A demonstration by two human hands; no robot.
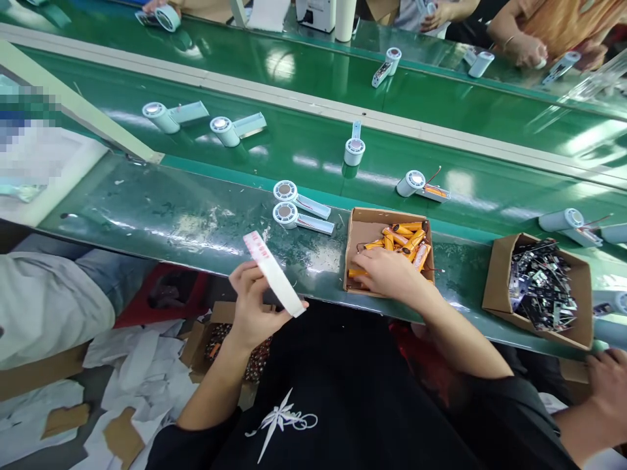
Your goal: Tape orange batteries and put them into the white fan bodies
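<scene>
My left hand (255, 307) is closed around a white roll of tape (277, 277) with reddish print at one end, raised over the bench's near edge. Inside a cardboard box (360, 228) of orange battery cells (414, 248), my right hand (386, 271) reaches down with bent fingers at the left part of the pile; its fingertips touch an orange cell, and whether they grip it is unclear. Left of the box, two light blue fan bodies (285, 190) (285, 214) lie side by side on the bench, their open handles pointing right.
A second cardboard box (582, 294) holding circuit boards stands at the right. Beyond the bench, more fan bodies (354, 151) lie on a green belt (304, 140). A slanted metal beam (83, 101) stands left. Other people's hands (529, 51) work across the line; another hand (607, 378) is at lower right.
</scene>
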